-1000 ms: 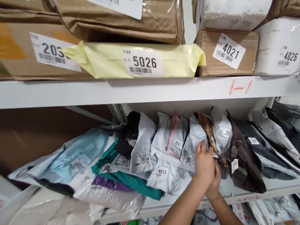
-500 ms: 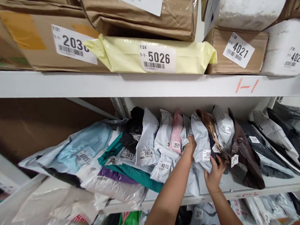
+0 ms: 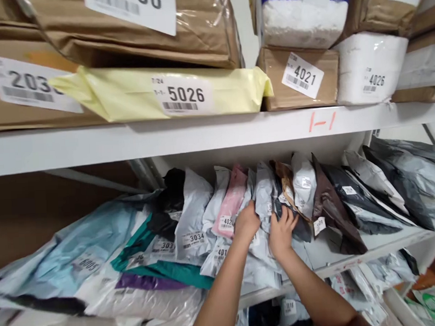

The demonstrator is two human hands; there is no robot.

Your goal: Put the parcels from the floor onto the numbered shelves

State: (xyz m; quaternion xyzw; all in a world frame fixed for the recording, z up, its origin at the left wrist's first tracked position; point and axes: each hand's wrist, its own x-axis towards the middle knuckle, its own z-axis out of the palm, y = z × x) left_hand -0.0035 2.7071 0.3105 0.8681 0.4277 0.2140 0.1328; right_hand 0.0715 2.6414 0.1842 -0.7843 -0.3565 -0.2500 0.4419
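On the middle shelf, a row of soft mailing bags stands on edge. My left hand (image 3: 246, 222) is closed at the front of a narrow grey mailing bag (image 3: 249, 184), just right of a pink mailing bag (image 3: 234, 193); its fingertips are hidden. My right hand (image 3: 282, 231) has its fingers spread against a dark mailing bag (image 3: 300, 226). The thumb of that hand touches the lower part of a white mailing bag (image 3: 264, 180) that stands between my hands. A brown bag (image 3: 283, 175) leans just behind the dark one.
Above runs a white shelf beam (image 3: 202, 135) carrying a yellow parcel (image 3: 128, 92), cardboard boxes (image 3: 329, 71) and a white wrapped pack (image 3: 374, 67). Blue (image 3: 98, 240) and teal (image 3: 178, 263) bags lie at left. Farther right lean a dark brown bag (image 3: 329, 206) and several others.
The view has shifted right, so the shelf contents sit farther left. My right hand has come closer to my left, from low on the white and dark bags up against their fronts.
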